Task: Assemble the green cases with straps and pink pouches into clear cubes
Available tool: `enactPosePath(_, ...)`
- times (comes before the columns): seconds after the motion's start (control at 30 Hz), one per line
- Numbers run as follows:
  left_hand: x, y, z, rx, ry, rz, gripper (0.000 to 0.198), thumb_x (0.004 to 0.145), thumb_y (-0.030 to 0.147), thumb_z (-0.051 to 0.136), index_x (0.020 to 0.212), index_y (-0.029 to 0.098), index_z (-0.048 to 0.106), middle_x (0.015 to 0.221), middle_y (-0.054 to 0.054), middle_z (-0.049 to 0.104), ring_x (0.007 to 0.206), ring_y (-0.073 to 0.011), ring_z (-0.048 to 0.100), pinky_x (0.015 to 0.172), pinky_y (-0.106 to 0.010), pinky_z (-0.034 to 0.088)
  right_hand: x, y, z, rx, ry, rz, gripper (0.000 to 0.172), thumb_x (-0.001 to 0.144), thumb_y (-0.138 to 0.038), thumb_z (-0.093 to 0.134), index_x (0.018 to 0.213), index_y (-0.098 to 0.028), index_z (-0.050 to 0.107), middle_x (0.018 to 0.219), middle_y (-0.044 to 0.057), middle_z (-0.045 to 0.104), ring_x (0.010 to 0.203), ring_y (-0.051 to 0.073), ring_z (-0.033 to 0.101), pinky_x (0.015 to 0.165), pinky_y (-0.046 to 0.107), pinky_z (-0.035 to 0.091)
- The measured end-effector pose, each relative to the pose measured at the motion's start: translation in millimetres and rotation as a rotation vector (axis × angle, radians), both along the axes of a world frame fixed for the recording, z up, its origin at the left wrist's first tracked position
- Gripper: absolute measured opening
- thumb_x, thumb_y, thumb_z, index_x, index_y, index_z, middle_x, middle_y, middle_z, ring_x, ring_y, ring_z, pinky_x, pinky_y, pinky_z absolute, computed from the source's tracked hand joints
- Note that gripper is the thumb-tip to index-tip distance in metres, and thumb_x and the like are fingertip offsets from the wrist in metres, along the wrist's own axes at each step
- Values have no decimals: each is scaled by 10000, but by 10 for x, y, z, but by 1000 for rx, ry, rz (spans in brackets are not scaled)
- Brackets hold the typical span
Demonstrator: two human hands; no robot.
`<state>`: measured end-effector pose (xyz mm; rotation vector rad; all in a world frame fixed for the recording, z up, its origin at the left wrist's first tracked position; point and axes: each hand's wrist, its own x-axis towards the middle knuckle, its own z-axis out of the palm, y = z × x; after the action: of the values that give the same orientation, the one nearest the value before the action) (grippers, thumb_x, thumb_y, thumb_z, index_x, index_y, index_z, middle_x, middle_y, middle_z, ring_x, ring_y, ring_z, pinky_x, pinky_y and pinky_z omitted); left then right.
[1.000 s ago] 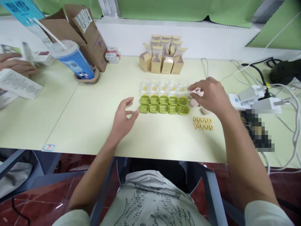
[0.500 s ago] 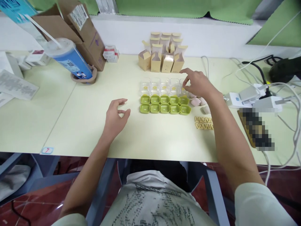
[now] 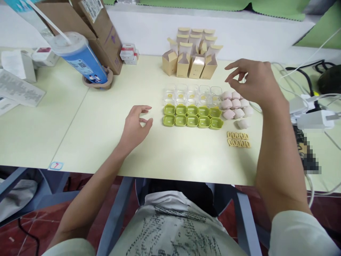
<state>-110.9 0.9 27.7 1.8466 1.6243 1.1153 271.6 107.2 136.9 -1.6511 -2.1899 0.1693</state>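
Note:
My left hand [image 3: 137, 126] hovers over the table left of the green cups, fingers curved apart with nothing in them. My right hand [image 3: 252, 80] is raised above the pink sponge-like pieces [image 3: 236, 104], its fingers bent and apart, holding nothing that I can see. Two rows of small green cups [image 3: 192, 121] stand at the middle of the table. Right behind them are clear plastic lids [image 3: 192, 95] with yellow marks. One pale pink piece [image 3: 243, 123] lies a little apart from the cluster. Nearer the front edge lie yellow ring-shaped pieces [image 3: 238, 139] in two rows.
Small open cardboard boxes [image 3: 183, 65] stand in rows by the wall. At the left are a blue drink cup [image 3: 85, 64] in a holder, a large brown bag [image 3: 106, 39] and small white-red boxes [image 3: 129, 54]. White chargers [image 3: 317, 119] and cables crowd the right side.
My right hand has moved up and to the right, away from the clear lids, so the pink pieces show more. My left hand stays almost where it was. The view has shifted slightly.

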Motion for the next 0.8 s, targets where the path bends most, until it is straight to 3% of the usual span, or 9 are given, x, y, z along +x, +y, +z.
enactPosePath(0.17,34,319,6,-21,-2,-11,307,895,181,670,1194,227,722,1295,-92,727,1147,-243,736,824,-341,664,-48,-17,2,46,-8,-26,449,891,-183,552,1269,-262,780,1116,71,874,929,254,688,1093,416,521)
enactPosePath(0.37,15,740,-138,3,-55,62,163,906,140,631,1028,211,712,1199,-82,745,1000,-196,717,751,-301,570,-54,-34,-13,101,8,-50,403,935,-181,533,1199,-296,815,1146,67,880,1001,272,712,1043,423,557)
enactPosePath(0.6,28,770,-216,-10,-109,39,163,880,159,634,998,216,731,1081,-49,773,900,-168,716,692,-290,515,198,61,-72,314,95,-63,353,937,-172,601,1146,-263,870,1022,127,879,958,279,774,872,410,616)
enactPosePath(0.8,64,731,-156,-132,-171,134,119,871,209,675,962,232,749,975,-11,785,716,-131,599,704,-295,526,373,157,-157,449,194,-227,346,891,-156,632,1110,-199,897,835,146,846,784,275,828,689,392,565)
